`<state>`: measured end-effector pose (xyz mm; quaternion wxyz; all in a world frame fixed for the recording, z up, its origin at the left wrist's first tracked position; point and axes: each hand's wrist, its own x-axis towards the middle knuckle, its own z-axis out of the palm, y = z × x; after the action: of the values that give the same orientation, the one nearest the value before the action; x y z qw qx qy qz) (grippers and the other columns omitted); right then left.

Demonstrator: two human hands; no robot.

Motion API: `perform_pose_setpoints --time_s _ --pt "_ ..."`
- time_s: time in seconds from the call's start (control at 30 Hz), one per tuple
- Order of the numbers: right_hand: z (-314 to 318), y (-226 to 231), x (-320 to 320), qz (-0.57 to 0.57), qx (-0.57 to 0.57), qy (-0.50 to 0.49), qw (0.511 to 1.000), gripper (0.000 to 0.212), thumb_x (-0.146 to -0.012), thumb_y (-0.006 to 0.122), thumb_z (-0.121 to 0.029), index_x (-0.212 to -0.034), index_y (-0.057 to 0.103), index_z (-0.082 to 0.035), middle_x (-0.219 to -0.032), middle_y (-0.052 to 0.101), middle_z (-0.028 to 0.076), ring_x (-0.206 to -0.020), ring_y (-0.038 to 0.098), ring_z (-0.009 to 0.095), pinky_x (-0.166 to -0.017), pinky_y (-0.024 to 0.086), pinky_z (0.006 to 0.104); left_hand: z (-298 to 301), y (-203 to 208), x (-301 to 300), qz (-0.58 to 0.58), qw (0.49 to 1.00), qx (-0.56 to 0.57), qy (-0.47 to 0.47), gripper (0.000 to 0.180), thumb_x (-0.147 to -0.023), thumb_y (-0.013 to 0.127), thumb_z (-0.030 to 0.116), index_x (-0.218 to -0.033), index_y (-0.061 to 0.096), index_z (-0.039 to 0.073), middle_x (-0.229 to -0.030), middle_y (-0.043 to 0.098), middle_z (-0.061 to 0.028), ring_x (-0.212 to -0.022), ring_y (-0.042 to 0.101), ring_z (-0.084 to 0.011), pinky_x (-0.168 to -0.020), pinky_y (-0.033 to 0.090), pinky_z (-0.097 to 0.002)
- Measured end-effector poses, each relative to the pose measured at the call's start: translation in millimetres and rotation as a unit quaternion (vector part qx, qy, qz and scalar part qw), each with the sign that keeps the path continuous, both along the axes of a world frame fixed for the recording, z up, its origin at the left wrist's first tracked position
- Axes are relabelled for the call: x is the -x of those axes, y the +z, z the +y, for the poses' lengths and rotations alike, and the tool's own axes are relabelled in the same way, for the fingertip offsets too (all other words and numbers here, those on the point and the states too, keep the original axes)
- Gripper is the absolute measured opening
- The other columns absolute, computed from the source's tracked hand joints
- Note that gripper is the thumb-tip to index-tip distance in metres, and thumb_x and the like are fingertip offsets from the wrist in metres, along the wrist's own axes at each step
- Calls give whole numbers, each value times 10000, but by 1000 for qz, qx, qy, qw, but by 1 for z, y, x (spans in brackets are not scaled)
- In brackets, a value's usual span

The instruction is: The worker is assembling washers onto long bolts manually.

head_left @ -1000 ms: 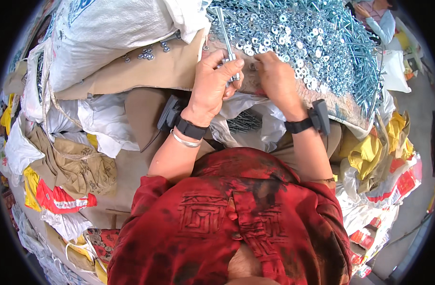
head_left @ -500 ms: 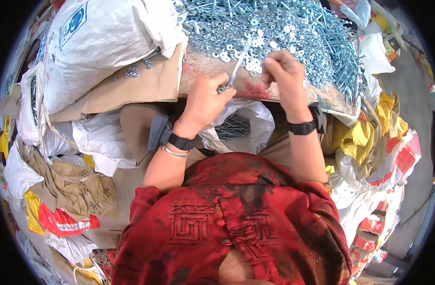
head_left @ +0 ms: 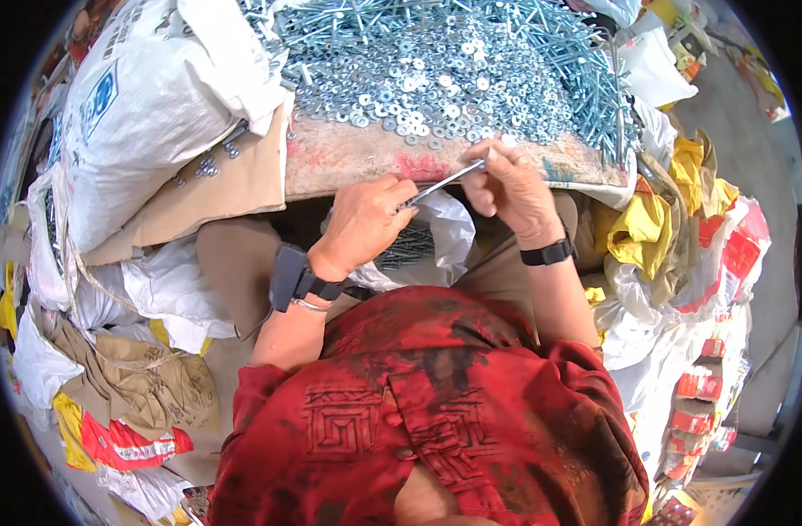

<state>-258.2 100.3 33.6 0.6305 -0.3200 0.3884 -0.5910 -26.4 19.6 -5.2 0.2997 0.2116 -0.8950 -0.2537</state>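
A long, thin metal bolt (head_left: 445,182) slants up to the right between my two hands. My left hand (head_left: 363,219) is closed round its lower end. The fingers of my right hand (head_left: 513,188) close about the bolt's upper end; whether a small washer is also pinched there I cannot tell. Just beyond my hands, a heap of loose washers (head_left: 445,92) covers the work surface (head_left: 348,158). Below my hands, an open white bag (head_left: 454,230) holds several dark bolts (head_left: 401,252).
More long bolts (head_left: 598,92) are heaped at the far right. A full white sack (head_left: 156,114) rests on cardboard (head_left: 230,188) at the left, with a few nuts (head_left: 208,167) beside it. Yellow wrapping (head_left: 642,232) and plastic bags crowd both sides.
My right hand has come down to the bolt's upper end. The bolt now tilts further right in my left hand. The view has shifted, moving the heap leftward and up.
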Motion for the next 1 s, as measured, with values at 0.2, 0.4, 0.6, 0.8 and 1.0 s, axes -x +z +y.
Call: perform_pose_setpoints --time_s 0.2,0.4,0.6,0.8,1.0 --pt "-21 -13 39 302 7 -261 917 194 -924 656 -191 -972 693 -7 -670 626 24 -560 578 112 -500 453 254 -9 -21 0 90 954 -274 -77 160 -836 742 109 -931 654 16 -734 597 -12 -623 551 -128 -557 417 -289" --pt "-56 -35 66 725 27 -254 639 191 -880 656 -215 -891 646 -25 -808 674 152 -722 653 328 -671 504 439 -19 -8 -2 164 821 -542 -68 150 -879 746 159 -921 663 41 -742 563 50 -611 478 -20 -529 371 -175" --pt "-62 -36 60 744 18 -267 612 233 -880 644 -266 -957 619 -47 -946 628 170 -875 634 413 -752 488 510 -14 -3 -1 156 828 -534 -71 130 -885 736 146 -880 654 46 -729 565 51 -608 486 -9 -522 393 -180" --pt "-53 -27 63 849 -21 -174 499 187 -875 649 -235 -973 631 -77 -956 606 160 -825 627 394 -704 485 487 -15 -6 -2 150 837 -519 -85 176 -876 757 184 -906 654 45 -708 535 64 -593 445 -9 -516 355 -175" --pt "-54 -34 74 861 -46 -154 482 232 -861 670 -227 -1037 624 -82 -983 603 147 -837 643 386 -707 502 469 -12 -10 2 150 856 -489 -76 106 -879 719 107 -847 642 41 -692 537 52 -588 466 -16 -513 370 -194"
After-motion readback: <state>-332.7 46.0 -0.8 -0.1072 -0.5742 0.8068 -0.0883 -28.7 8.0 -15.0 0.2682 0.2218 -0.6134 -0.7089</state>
